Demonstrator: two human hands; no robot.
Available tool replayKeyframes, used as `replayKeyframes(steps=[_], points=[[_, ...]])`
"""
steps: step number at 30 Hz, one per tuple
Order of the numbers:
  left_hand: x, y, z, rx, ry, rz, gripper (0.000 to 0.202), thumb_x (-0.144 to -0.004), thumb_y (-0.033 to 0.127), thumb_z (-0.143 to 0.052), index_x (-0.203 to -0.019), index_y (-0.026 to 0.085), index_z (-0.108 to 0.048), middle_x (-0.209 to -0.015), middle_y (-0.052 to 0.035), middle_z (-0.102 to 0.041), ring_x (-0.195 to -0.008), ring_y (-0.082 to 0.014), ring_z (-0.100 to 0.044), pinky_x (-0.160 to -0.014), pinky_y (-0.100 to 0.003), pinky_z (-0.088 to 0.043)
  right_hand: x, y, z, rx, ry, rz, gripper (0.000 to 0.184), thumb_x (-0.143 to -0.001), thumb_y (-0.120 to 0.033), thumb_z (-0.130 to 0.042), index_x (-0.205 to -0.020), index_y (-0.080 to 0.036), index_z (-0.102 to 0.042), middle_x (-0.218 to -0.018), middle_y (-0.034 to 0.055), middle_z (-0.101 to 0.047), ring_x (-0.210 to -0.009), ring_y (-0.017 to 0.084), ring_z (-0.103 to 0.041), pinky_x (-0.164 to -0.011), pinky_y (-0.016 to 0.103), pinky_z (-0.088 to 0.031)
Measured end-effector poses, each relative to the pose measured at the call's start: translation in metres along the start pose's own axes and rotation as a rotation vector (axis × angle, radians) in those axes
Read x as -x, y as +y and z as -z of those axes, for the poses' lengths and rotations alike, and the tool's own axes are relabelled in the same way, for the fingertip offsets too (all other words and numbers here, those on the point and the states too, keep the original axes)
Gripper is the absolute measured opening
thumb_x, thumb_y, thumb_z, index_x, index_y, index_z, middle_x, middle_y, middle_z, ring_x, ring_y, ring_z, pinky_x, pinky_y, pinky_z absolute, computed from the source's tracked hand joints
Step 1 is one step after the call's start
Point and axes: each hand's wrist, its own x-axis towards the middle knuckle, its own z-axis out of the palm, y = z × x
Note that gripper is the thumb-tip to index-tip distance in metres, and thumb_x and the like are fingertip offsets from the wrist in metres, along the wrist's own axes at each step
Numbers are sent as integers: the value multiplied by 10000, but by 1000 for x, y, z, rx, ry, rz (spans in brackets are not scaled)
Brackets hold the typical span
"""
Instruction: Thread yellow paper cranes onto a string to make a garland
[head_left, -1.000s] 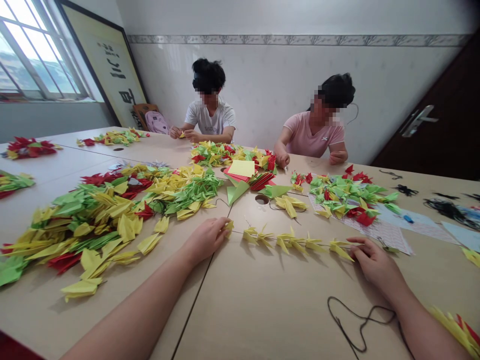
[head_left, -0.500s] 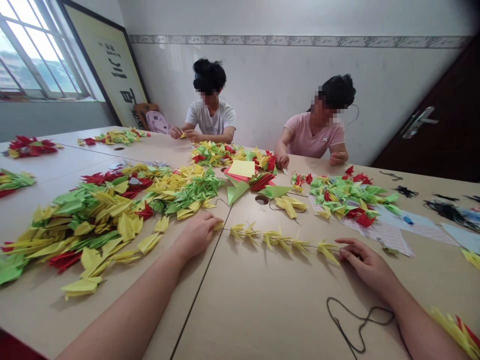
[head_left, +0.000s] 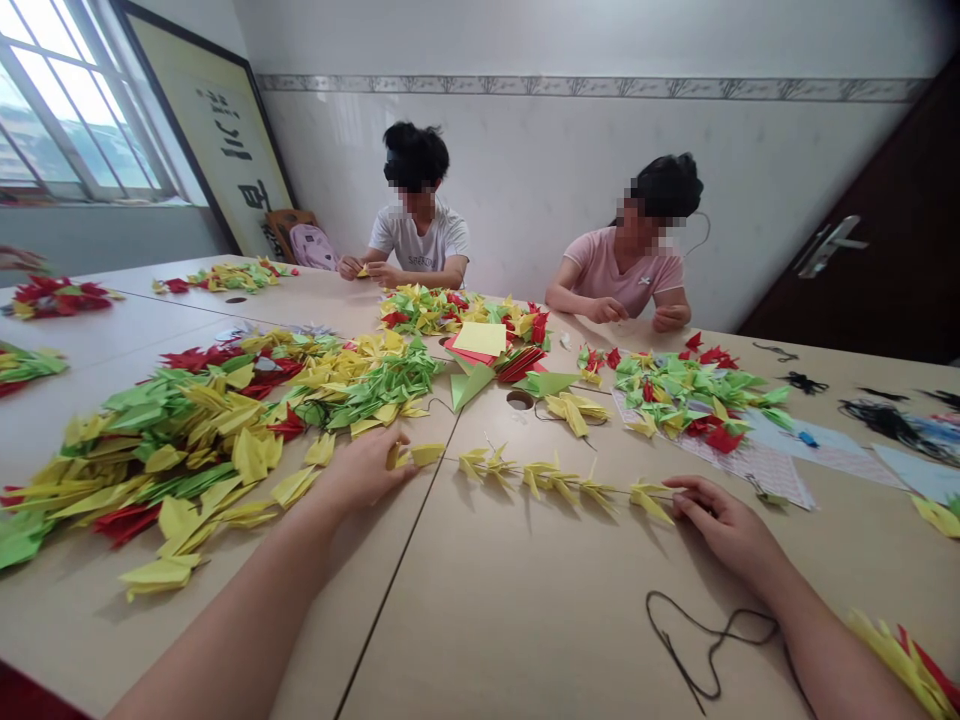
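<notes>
A row of yellow folded-paper cranes (head_left: 551, 478) is threaded on a thin dark string across the table in front of me. My right hand (head_left: 716, 515) pinches the string at the row's right end, beside the last crane (head_left: 651, 500). At the left end my left hand (head_left: 367, 470) is curled, with its thumb and fingers around the tail of another yellow paper crane (head_left: 424, 454). Its fingertips are partly hidden. A loop of dark cord (head_left: 709, 690) lies by my right forearm.
A large heap of yellow, green and red folded paper (head_left: 180, 420) lies left. Coloured paper squares (head_left: 480, 340) and more heaps (head_left: 690, 385) lie farther back. Two people sit across the table, hands at work. Black cords (head_left: 885, 420) lie at right.
My left hand has drawn back a little to the left, and more of the yellow crane by its fingers shows. My right hand stays at the string. The right co-worker's hand has lifted from the table.
</notes>
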Motion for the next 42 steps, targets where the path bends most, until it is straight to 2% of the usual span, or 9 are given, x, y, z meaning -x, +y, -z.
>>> replayKeyframes(steps=[4, 9, 13, 17, 23, 28, 34, 39, 42], points=[[-4, -5, 2, -25, 56, -89, 327, -740, 280, -463, -1036, 197, -576, -1011, -66, -592, -979, -227, -520, -861, -342, -399, -1, 2, 0, -3, -12, -3, 300, -741, -369, -456, -953, -189, -567, -676, 26, -622, -676, 190, -588, -631, 290, -447], [1, 1, 2, -54, 147, -177, 508, -691, 186, -450, -1195, 231, -486, -1157, -61, -508, -1114, -245, -421, -972, -388, -313, 0, -4, 0, -41, 7, -13, 305, -721, -395, -469, -918, -190, -582, -637, 23, -616, -660, 191, -594, -621, 288, -457], [7, 22, -4, 0, 166, -285, 556, -678, 215, -506, -1230, 225, -440, -1263, -52, -445, -1187, -237, -350, -1022, -390, -259, 0, -6, 0, -42, 14, -22, 304, -702, -407, -486, -892, -195, -592, -658, 29, -630, -658, 192, -595, -616, 290, -461], [2, 43, -17, 53, 115, -464, 500, -745, 335, -542, -1217, 195, -458, -1187, -75, -536, -1156, -242, -390, -992, -395, -294, -1, -5, -1, -41, 10, -25, 318, -697, -418, -477, -899, -198, -588, -648, 23, -624, -657, 189, -592, -616, 284, -460], [-5, 46, -22, 106, 68, -417, 238, -785, 279, -527, -1000, 191, -583, -918, -43, -651, -921, -196, -555, -875, -356, -380, 0, -10, 1, 12, 16, -47, 339, -673, -431, -476, -883, -194, -598, -636, 25, -630, -642, 195, -587, -611, 290, -452], [-3, 48, -23, 146, 52, -473, 294, -766, 296, -560, -1046, 205, -549, -936, -34, -638, -916, -189, -548, -842, -328, -394, 0, -12, 2, 20, 15, -49, 336, -672, -430, -479, -882, -198, -601, -668, 33, -641, -659, 199, -591, -610, 291, -449], [-4, 51, -24, 116, 23, -456, 115, -781, 264, -523, -809, 170, -583, -816, -42, -621, -796, -173, -550, -716, -271, -419, 0, -12, 1, 13, 17, -56, 351, -667, -438, -471, -880, -189, -597, -616, 28, -617, -644, 200, -588, -598, 291, -448], [-1, 49, -23, 127, 25, -440, 96, -768, 173, -487, -797, 184, -578, -818, -28, -612, -763, -150, -553, -691, -243, -415, 0, -10, 1, 28, 4, -57, 362, -680, -437, -469, -910, -185, -589, -632, 30, -623, -656, 200, -585, -623, 300, -446], [-1, 48, -24, 141, 38, -408, 189, -758, 160, -489, -927, 201, -565, -792, -13, -604, -738, -143, -557, -676, -240, -415, 0, -10, 1, 13, 5, -50, 347, -679, -433, -482, -898, -187, -592, -636, 35, -628, -651, 202, -585, -612, 297, -445]])
